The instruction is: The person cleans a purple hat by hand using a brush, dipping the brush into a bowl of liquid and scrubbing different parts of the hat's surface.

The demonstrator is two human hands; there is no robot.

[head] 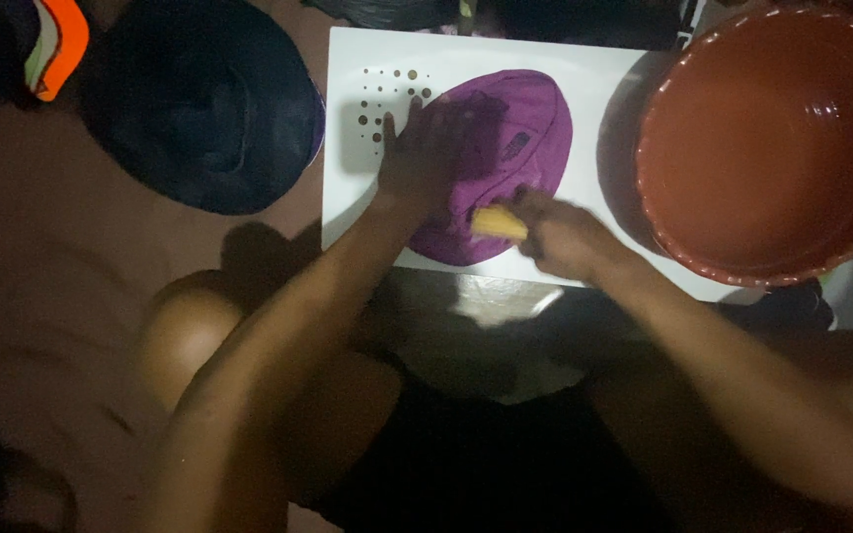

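A purple cap [520, 138] lies flat on a white board [594, 79] with brown dots at its top left corner. My left hand [426, 148] presses down on the cap's left part with fingers spread. My right hand [560, 235] grips a small yellow bar, perhaps soap [498, 223], against the cap's lower edge. The right hand is blurred.
A large red-brown basin [767, 143] stands on the right, overlapping the board. A dark blue cap [204, 104] lies on the floor to the left, with an orange and green item [56, 44] at the top left. My bare knees are below the board.
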